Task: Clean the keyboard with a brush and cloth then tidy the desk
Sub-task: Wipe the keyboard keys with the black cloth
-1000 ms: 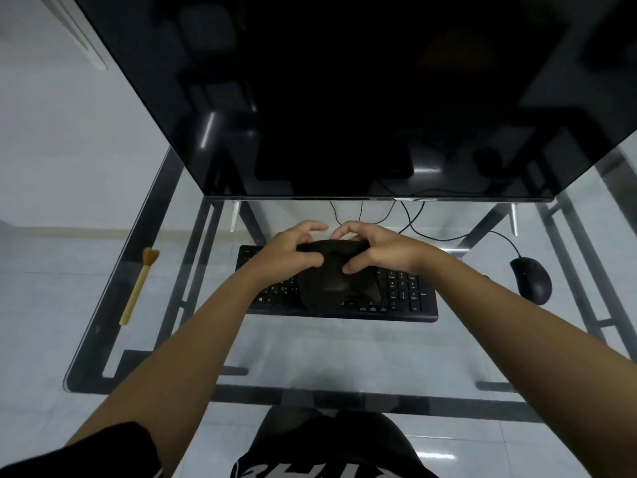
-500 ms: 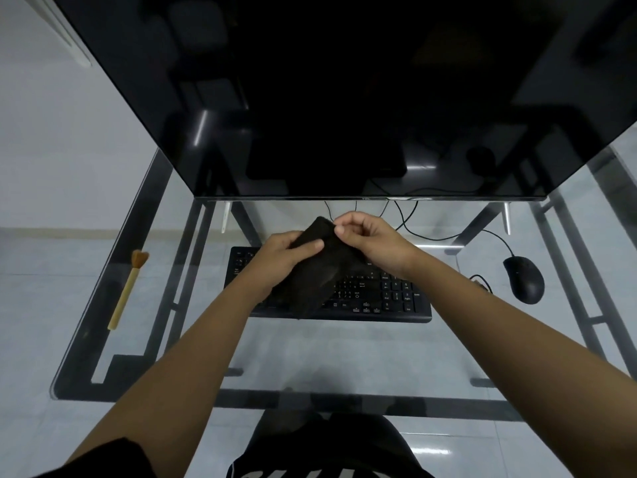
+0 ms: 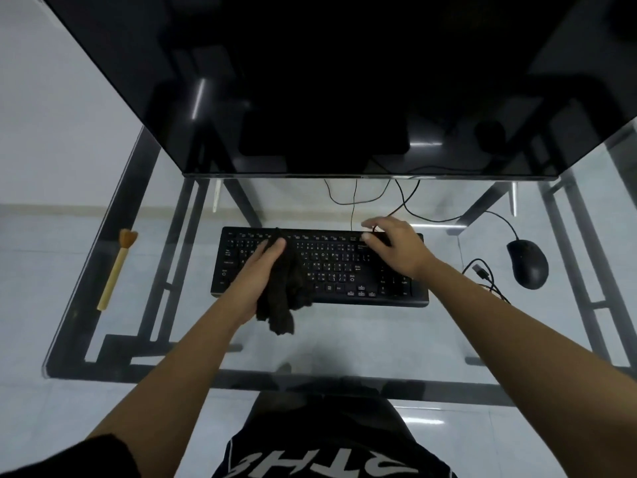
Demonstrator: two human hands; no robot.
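Black keyboard (image 3: 339,265) lying left-right, cloth (image 3: 286,296) in left hand (image 3: 263,269)

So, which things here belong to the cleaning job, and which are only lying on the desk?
For the job: keyboard; cloth, gripped in the left hand; right hand at the keyboard's far edge; brush, lying unused on the left.
Lying about: mouse; loose cable plug; monitor.

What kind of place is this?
Probably a home or office computer desk: a glass-topped table carries a large dark monitor, a black keyboard and a wired mouse.
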